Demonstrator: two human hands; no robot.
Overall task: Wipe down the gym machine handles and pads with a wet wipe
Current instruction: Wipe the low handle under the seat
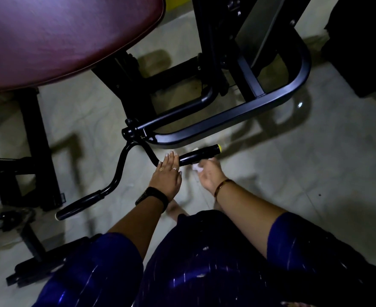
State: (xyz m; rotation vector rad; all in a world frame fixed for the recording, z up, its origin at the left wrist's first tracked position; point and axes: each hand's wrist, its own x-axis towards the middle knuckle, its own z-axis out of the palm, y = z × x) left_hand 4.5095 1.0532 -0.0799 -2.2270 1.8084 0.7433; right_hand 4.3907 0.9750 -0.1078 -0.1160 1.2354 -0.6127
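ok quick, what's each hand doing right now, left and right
Left hand: open, fingers flat on the bar beside the handle grip, holding nothing.
Right hand: closed around the white wet wipe, under the grip.

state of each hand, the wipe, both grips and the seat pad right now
left hand: flat on the bar, fingers extended
right hand: closed on the wipe
wipe: crumpled, against the right grip
right grip: being wiped
left grip: untouched
seat pad: untouched
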